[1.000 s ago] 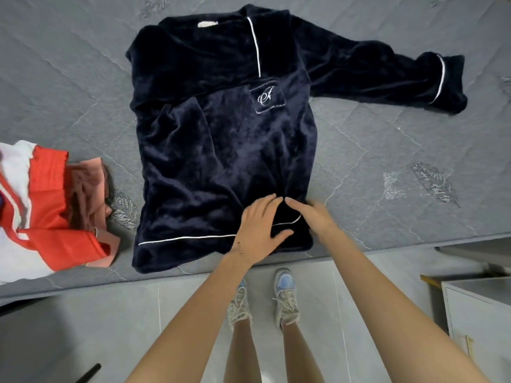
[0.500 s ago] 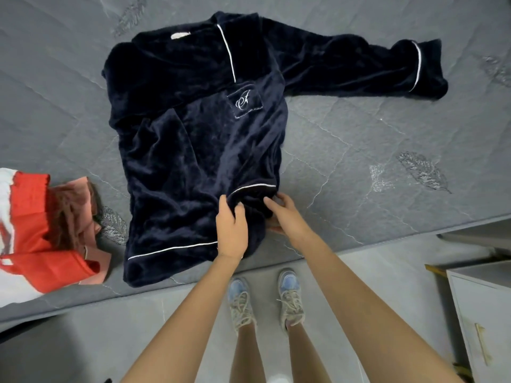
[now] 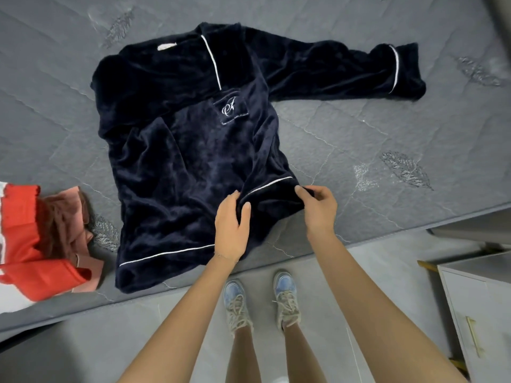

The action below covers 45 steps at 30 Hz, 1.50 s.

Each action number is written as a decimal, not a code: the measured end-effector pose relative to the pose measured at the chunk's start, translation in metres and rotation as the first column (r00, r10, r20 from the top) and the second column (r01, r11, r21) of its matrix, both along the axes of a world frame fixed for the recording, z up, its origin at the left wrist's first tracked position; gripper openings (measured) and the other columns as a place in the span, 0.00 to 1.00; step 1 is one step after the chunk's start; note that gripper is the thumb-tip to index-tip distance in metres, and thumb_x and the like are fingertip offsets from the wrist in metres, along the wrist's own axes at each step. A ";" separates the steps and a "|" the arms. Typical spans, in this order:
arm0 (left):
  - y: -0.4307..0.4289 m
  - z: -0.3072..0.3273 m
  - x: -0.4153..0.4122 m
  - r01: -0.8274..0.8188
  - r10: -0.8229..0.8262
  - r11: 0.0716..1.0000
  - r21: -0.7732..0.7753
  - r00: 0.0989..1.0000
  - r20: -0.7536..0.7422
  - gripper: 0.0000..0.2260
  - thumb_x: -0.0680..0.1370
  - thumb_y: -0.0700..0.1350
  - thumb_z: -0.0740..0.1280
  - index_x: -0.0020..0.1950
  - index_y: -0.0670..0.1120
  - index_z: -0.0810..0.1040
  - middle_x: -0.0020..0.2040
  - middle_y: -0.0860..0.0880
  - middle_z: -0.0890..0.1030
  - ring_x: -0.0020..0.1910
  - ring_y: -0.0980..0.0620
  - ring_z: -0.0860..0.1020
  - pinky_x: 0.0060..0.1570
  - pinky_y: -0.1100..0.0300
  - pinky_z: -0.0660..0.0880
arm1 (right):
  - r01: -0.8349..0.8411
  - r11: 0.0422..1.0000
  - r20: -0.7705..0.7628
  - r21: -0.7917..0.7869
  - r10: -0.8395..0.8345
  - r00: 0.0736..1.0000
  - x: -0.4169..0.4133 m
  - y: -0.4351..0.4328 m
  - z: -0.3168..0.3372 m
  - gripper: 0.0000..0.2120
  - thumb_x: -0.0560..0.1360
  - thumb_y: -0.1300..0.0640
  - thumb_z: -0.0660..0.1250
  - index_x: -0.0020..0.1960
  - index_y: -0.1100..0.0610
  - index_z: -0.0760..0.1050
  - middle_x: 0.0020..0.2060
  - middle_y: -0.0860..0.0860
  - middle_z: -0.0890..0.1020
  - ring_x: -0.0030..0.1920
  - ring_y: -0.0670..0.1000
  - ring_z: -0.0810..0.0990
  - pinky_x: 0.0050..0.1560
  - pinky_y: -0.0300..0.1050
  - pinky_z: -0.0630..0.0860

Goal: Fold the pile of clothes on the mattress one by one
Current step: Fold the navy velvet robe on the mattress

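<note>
Mattress (image 3: 359, 134): left hand (image 3: 231, 228), right hand (image 3: 319, 210) grip navy top (image 3: 179, 167)

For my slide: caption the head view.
Left hand and right hand grip the navy top on the mattress, beside red clothes.

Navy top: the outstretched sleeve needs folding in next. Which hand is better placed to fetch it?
Right, probably. The sleeve lies out on that side, and the right hand sits nearer it. The left hand would have to cross over. Both pinch the navy top's piped edge.
</note>
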State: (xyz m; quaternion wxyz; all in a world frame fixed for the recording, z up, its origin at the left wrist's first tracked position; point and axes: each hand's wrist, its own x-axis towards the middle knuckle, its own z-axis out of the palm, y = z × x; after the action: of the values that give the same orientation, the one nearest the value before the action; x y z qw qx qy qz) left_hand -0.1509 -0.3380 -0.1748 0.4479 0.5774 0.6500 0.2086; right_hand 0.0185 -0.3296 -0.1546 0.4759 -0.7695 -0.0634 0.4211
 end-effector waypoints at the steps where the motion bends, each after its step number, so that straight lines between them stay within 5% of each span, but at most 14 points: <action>1: 0.000 -0.001 0.006 0.024 -0.024 1.000 -0.004 1.000 -0.019 0.21 0.82 0.52 0.57 0.73 0.45 0.67 0.73 0.46 0.68 0.74 0.49 0.62 0.74 0.49 0.57 | 0.038 0.999 0.028 0.001 -0.038 0.999 0.010 -0.003 0.000 0.08 0.72 0.64 0.73 0.42 0.56 0.75 0.38 0.49 0.79 0.40 0.45 0.78 0.45 0.35 0.74; 6: 0.000 0.000 0.035 0.283 -0.274 0.959 0.015 0.941 -0.200 0.26 0.80 0.55 0.62 0.75 0.47 0.62 0.77 0.47 0.60 0.77 0.49 0.55 0.75 0.46 0.50 | 0.127 0.992 0.162 0.021 -0.129 0.978 0.047 -0.017 0.002 0.06 0.73 0.64 0.72 0.43 0.57 0.75 0.37 0.48 0.78 0.39 0.44 0.77 0.47 0.39 0.74; 10: -0.003 -0.002 0.059 0.477 -0.460 0.879 -0.010 0.841 -0.285 0.36 0.77 0.60 0.65 0.78 0.45 0.55 0.78 0.48 0.55 0.77 0.49 0.52 0.75 0.46 0.48 | 0.085 0.996 -0.002 -0.038 -0.085 0.996 0.060 -0.018 -0.003 0.06 0.75 0.63 0.69 0.41 0.56 0.76 0.38 0.50 0.79 0.41 0.48 0.77 0.49 0.42 0.75; 13: -0.002 -0.009 0.073 0.487 -0.494 0.868 -0.094 0.830 -0.258 0.35 0.78 0.52 0.67 0.78 0.45 0.53 0.74 0.46 0.64 0.72 0.47 0.64 0.71 0.49 0.62 | 0.056 0.989 -0.189 -0.137 -0.082 0.978 0.065 -0.017 -0.015 0.10 0.78 0.66 0.60 0.45 0.59 0.79 0.41 0.53 0.80 0.44 0.51 0.77 0.47 0.45 0.76; 15: 0.003 -0.011 0.079 0.437 -0.460 0.887 -0.150 0.866 -0.196 0.29 0.79 0.43 0.65 0.77 0.47 0.56 0.63 0.45 0.75 0.59 0.47 0.75 0.59 0.50 0.73 | 0.033 0.984 -0.304 -0.178 -0.087 0.949 0.068 -0.017 -0.024 0.14 0.77 0.68 0.56 0.53 0.61 0.79 0.45 0.56 0.80 0.43 0.52 0.78 0.42 0.42 0.77; 18: 0.010 -0.015 0.081 0.391 -0.410 0.910 -0.136 0.897 -0.166 0.23 0.80 0.36 0.61 0.74 0.48 0.65 0.51 0.48 0.77 0.48 0.52 0.75 0.56 0.52 0.74 | -0.266 0.902 -0.115 -0.341 0.241 0.964 0.077 -0.023 -0.047 0.16 0.75 0.56 0.66 0.62 0.58 0.77 0.58 0.57 0.78 0.56 0.54 0.77 0.59 0.45 0.74; 20: 0.013 -0.017 0.084 0.396 -0.400 0.916 -0.058 0.898 -0.186 0.23 0.80 0.36 0.61 0.74 0.48 0.66 0.55 0.47 0.76 0.54 0.51 0.73 0.62 0.54 0.71 | -0.429 0.791 -0.008 -0.436 0.473 0.881 0.081 -0.025 -0.051 0.25 0.71 0.48 0.73 0.65 0.55 0.75 0.63 0.54 0.73 0.63 0.55 0.72 0.68 0.51 0.68; 22: 0.016 -0.019 0.089 0.436 -0.416 0.900 0.008 0.864 -0.282 0.24 0.80 0.37 0.62 0.75 0.48 0.65 0.67 0.44 0.71 0.66 0.47 0.68 0.68 0.53 0.62 | -0.487 0.786 -0.006 -0.381 0.525 0.851 0.082 -0.022 -0.050 0.29 0.69 0.50 0.75 0.67 0.56 0.72 0.62 0.53 0.74 0.64 0.54 0.73 0.68 0.52 0.69; 27: 0.026 -0.018 0.106 0.457 -0.460 0.883 -0.111 0.792 -0.401 0.28 0.82 0.44 0.60 0.79 0.54 0.52 0.79 0.45 0.52 0.77 0.46 0.49 0.75 0.46 0.47 | -0.564 0.705 -0.016 -0.429 0.619 0.786 0.098 -0.013 -0.052 0.13 0.74 0.57 0.70 0.56 0.62 0.78 0.51 0.56 0.82 0.53 0.56 0.80 0.55 0.48 0.76; 30: 0.031 -0.019 0.113 0.409 -0.440 0.896 -0.172 0.768 -0.465 0.31 0.81 0.50 0.60 0.79 0.56 0.46 0.79 0.45 0.46 0.78 0.45 0.44 0.74 0.45 0.43 | -0.560 0.652 -0.060 -0.511 0.623 0.780 0.118 -0.011 -0.050 0.12 0.74 0.54 0.70 0.53 0.61 0.79 0.48 0.57 0.83 0.49 0.58 0.81 0.53 0.51 0.78; 33: 0.039 -0.016 0.120 0.379 -0.425 0.904 -0.197 0.748 -0.510 0.31 0.81 0.54 0.60 0.79 0.56 0.45 0.79 0.45 0.43 0.78 0.45 0.42 0.74 0.43 0.41 | -0.638 0.523 -0.059 -0.565 0.746 0.663 0.127 -0.005 -0.038 0.11 0.76 0.53 0.68 0.54 0.59 0.78 0.49 0.56 0.82 0.51 0.58 0.81 0.51 0.50 0.78; 35: 0.046 -0.012 0.125 0.366 -0.394 0.916 -0.162 0.748 -0.534 0.31 0.81 0.56 0.60 0.79 0.56 0.47 0.80 0.45 0.45 0.78 0.44 0.43 0.74 0.43 0.41 | -0.638 0.500 0.117 -0.585 0.831 0.544 0.127 0.006 -0.030 0.15 0.77 0.51 0.66 0.60 0.57 0.76 0.56 0.55 0.80 0.58 0.57 0.77 0.55 0.50 0.75; 39: 0.072 -0.001 0.133 0.379 -0.328 0.925 -0.035 0.747 -0.578 0.30 0.80 0.56 0.61 0.79 0.54 0.52 0.79 0.44 0.49 0.78 0.43 0.45 0.73 0.41 0.42 | -0.619 0.471 0.380 -0.629 0.880 0.284 0.129 0.041 -0.005 0.30 0.77 0.43 0.63 0.75 0.51 0.60 0.75 0.53 0.62 0.76 0.57 0.54 0.73 0.55 0.53; 45: 0.134 0.011 0.150 0.406 -0.346 0.913 -0.036 0.726 -0.594 0.31 0.79 0.60 0.58 0.79 0.55 0.50 0.80 0.46 0.46 0.78 0.44 0.41 0.73 0.40 0.39 | -0.609 0.434 0.363 -0.664 0.899 0.245 0.154 0.088 0.015 0.35 0.78 0.40 0.60 0.79 0.47 0.48 0.79 0.52 0.48 0.78 0.56 0.42 0.76 0.56 0.42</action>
State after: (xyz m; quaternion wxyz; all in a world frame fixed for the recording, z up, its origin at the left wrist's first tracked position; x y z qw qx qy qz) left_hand -0.0006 -0.2043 -0.1634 0.2285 0.7535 0.6149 -0.0447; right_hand 0.1724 -0.2421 -0.1399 -0.0201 -0.8047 -0.5189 0.2877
